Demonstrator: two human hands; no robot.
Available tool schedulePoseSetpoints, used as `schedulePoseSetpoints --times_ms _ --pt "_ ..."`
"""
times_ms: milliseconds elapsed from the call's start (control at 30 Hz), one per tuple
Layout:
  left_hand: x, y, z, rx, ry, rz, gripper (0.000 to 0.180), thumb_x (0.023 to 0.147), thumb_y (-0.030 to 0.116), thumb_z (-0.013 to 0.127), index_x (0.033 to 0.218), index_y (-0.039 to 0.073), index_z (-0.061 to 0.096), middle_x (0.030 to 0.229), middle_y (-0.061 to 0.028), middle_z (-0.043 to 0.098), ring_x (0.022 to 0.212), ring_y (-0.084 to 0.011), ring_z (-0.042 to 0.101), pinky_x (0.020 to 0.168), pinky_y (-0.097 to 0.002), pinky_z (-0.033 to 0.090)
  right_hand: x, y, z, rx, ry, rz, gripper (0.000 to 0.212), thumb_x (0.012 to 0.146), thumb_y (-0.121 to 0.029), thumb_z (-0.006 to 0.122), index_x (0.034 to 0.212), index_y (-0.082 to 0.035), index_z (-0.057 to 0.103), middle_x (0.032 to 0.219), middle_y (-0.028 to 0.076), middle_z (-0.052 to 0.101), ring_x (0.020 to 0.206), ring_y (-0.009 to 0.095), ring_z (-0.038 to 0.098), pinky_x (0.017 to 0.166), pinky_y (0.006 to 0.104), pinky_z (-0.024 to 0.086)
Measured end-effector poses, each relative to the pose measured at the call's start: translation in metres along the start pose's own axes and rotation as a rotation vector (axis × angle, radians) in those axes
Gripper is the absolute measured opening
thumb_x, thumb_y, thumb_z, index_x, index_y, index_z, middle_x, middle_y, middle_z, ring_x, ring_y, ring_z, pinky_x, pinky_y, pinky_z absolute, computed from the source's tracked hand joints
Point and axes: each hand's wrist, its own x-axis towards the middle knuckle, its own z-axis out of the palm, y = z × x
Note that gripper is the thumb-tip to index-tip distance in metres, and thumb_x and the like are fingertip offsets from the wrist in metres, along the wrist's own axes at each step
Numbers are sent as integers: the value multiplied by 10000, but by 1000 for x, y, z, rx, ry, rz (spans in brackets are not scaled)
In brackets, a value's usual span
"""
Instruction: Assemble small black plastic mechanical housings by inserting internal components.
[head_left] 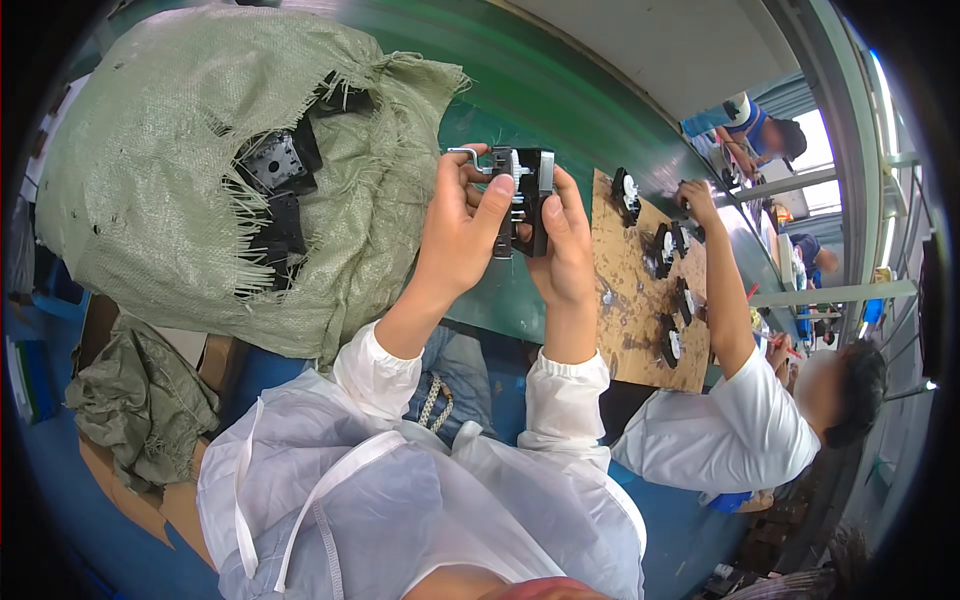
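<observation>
1. Both my hands are up in front of me over the green table [560, 110]. Left hand [460, 235] and right hand [562, 250] are both closed around one small black part [527, 195] with white gears and a bent metal crank [468, 155] sticking out its left side.

2. Left fingers [492, 205] wrap the front edge near the gears, thumb up by the crank. Right thumb presses the right face of the part. It's held clear of the table, touching nothing but my hands.

3. Progress, as far as I can judge: this one piece is mid-handling, gears look seated, crank is on. Can't tell if anything is missing, the fingers cover too much.

4. To my left sits a torn green sack [200, 170], with more black parts [280, 175] showing through the rip. Looks like plenty left in there, though I can't see how deep it goes.

5. To my right, a co-worker [740, 420] in white reaches over a brown board [625, 300] with several black-and-white pieces [668, 245] laid on it. Their hand [695, 200] is near the top of that board.

6. I don't see a pile of my own done pieces anywhere in view.
</observation>
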Motion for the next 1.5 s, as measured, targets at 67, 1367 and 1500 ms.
schedulePoseSetpoints --times_ms 67,1367,1500 --pt "0 -1 0 9 5 4 533 970 276 618 1346 -9 370 1034 -141 519 757 -147 584 643 -254 498 0 1 -1 5 -1 -8 530 986 -267 605 1421 -36 410 1159 74 593 855 84 550 707 192 446" --pt "-6 13 -4 123 -309 28 383 750 -14 707 1115 -45 595 969 -170 685 795 -240 654 758 -325 532 20 -28 -56 -165 -45 -54 416 1015 -263 581 1322 17 560 1141 137 625 854 133 569 733 246 468" --pt "-10 13 -1 105 -323 58 397 743 -33 696 1126 -49 591 973 -173 688 785 -236 655 747 -317 533 16 -35 -38 -28 -75 -71 422 1003 -300 604 1271 27 599 1077 129 650 831 140 585 730 243 473"
